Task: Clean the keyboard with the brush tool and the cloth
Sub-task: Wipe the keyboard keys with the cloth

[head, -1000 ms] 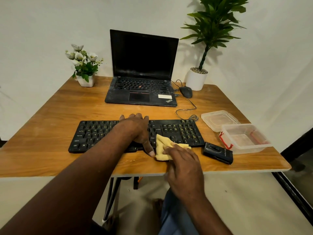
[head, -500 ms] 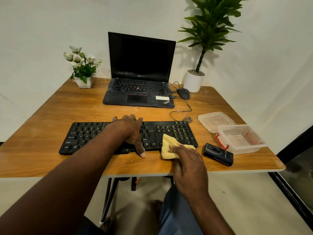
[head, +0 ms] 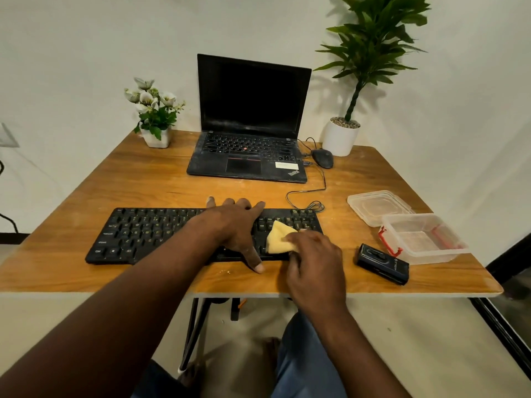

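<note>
Cloth (head: 280, 238), soft and floppy, sits bunched on the right end of the keyboard (head: 149, 234), gripped by the curled fingers of the right hand (head: 313, 262). Flat, with fingers spread, the left hand (head: 232, 228) pins the light, slide-prone keyboard at its middle. At three o'clock of it lies a dark case (head: 383, 264), probably the brush tool.

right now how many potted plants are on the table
2: a small white-flowered plant at the table's far left corner, left of the laptop, and a tall leafy plant in a white pot at the far right, behind the mouse. None seem hidden.
</note>
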Available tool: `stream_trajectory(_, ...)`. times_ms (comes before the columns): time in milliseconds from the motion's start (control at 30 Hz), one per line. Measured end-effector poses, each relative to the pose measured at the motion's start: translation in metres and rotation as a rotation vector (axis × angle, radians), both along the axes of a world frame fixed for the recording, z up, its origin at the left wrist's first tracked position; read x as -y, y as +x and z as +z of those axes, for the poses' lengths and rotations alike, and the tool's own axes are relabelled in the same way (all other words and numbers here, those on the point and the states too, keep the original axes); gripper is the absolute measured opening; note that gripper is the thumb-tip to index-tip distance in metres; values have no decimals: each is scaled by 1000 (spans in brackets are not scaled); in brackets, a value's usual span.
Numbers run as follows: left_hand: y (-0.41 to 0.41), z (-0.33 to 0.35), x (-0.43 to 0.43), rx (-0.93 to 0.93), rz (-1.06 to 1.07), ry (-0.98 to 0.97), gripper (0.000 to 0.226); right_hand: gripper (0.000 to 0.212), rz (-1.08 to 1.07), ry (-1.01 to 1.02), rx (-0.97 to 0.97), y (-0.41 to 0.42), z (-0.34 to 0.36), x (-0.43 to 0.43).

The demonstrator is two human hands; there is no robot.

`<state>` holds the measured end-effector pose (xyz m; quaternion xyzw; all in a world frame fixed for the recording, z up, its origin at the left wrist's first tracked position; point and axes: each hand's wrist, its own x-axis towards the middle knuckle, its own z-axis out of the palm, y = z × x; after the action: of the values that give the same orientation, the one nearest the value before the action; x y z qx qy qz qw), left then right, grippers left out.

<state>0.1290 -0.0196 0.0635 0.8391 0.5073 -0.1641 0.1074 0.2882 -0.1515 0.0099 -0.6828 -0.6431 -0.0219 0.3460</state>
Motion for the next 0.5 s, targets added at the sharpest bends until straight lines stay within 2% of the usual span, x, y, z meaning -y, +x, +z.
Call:
stream_trajectory(67, 0, -2, -1, 12, 0, 11, 154, 37, -8, -66, 110, -6, -3, 1)
stream_trajectory(500, 4, 1, -3, -31, 34, -18, 157, 42, -25, -285, 157, -9, 29, -1)
